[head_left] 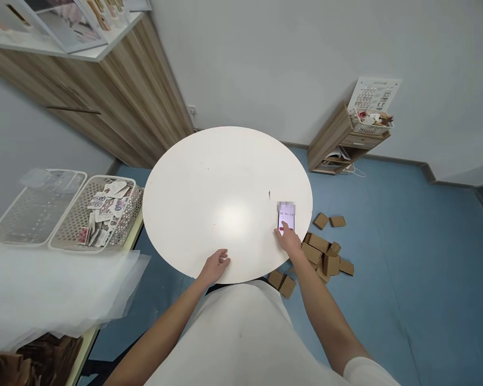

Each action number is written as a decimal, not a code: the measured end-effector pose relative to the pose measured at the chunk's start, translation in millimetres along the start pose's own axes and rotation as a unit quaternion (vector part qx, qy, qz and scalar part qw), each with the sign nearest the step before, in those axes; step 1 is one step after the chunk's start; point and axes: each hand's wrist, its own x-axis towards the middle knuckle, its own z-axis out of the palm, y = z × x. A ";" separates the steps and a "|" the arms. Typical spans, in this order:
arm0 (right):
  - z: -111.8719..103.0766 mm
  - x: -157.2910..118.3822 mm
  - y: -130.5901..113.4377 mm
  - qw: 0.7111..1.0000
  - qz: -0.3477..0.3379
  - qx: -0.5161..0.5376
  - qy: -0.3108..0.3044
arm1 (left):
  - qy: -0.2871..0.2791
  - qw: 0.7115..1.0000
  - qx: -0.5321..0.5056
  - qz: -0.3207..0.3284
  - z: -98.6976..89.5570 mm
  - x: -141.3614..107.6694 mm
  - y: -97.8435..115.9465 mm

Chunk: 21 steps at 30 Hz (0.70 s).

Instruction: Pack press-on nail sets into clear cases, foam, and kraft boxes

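Observation:
A phone (286,214) with a lit screen showing timer digits lies on the right part of the round white table (201,187). My right hand (288,240) is over the phone's lower end, one finger stretched onto the screen and the thumb out to the left. It does not grip the phone. Near the table's front edge rests my left hand (216,266), its fingers loosely bent and apart, with nothing visible in them. A small dark mark (269,194) shows on the tabletop above the phone.
Several small brown cardboard boxes (316,252) lie on the blue floor at the right. Left of the table, a basket (118,179) holds printed packets beside a clear plastic bin (32,209). White sheets (56,289) lie in front. A wooden cabinet (330,136) stands by the wall.

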 end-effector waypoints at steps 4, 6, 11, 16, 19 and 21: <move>-5.8 -4.0 -6.0 1.000 -0.010 -0.021 -0.009 | 0.017 1.000 -0.011 -0.008 -0.2 -3.2 4.7; -5.7 -8.1 -15.9 0.999 -0.035 -0.023 -0.013 | 0.029 0.999 -0.015 -0.010 -3.3 -6.2 6.6; 9.5 -19.7 -58.5 0.989 -0.136 -0.032 -0.052 | 0.084 0.996 -0.039 -0.012 -21.1 -13.9 -1.1; 30.2 -30.1 -107.2 0.965 -0.236 -0.048 -0.108 | 0.149 0.987 -0.062 -0.011 -45.8 -24.3 -22.8; 40.7 -36.6 -135.6 0.948 -0.283 -0.062 -0.128 | 0.188 0.979 -0.075 -0.013 -64.8 -34.8 -32.9; 49.2 -41.2 -157.2 0.939 -0.310 -0.072 -0.131 | 0.219 0.972 -0.088 -0.007 -81.6 -43.1 -41.2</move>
